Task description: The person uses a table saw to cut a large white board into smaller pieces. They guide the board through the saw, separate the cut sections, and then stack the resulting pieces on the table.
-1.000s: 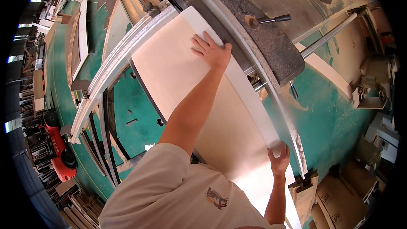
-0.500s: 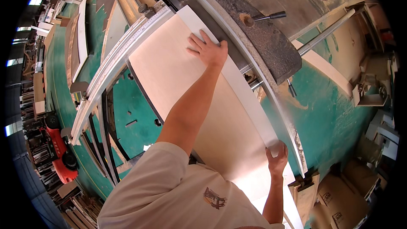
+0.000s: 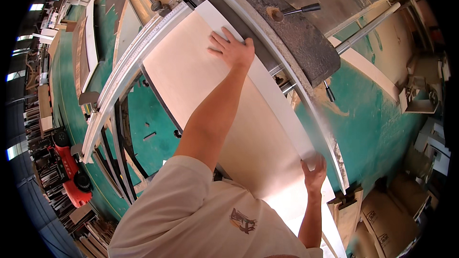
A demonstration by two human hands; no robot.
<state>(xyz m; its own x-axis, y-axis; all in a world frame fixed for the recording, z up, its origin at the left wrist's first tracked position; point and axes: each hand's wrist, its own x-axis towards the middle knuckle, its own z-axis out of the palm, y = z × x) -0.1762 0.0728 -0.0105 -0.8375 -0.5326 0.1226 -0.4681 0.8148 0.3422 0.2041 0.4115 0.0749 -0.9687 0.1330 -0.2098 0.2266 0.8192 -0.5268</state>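
A wide pale wood panel (image 3: 191,71) lies on the saw table, running from the far end toward my body. Along its right side lies a narrow white strip of board (image 3: 267,91). My left hand (image 3: 233,50) rests flat near the far end, fingers spread over the panel and palm across the strip. At the near end, my right hand (image 3: 314,172) grips the strip, thumb at its left edge and fingers at its right. Just right of the strip runs a long metal fence (image 3: 291,71), apart from both hands.
A dark cast block (image 3: 306,52) with black-handled levers backs the fence, joined to a steel bar (image 3: 368,27). A metal rail with a scale (image 3: 160,28) crosses at the panel's far left. A red machine (image 3: 71,177) stands at left, cardboard boxes (image 3: 387,220) at lower right.
The whole view has shifted slightly. Both hands keep nearly the same places on the boards, and I see no clear movement of the panel or strip along the fence.
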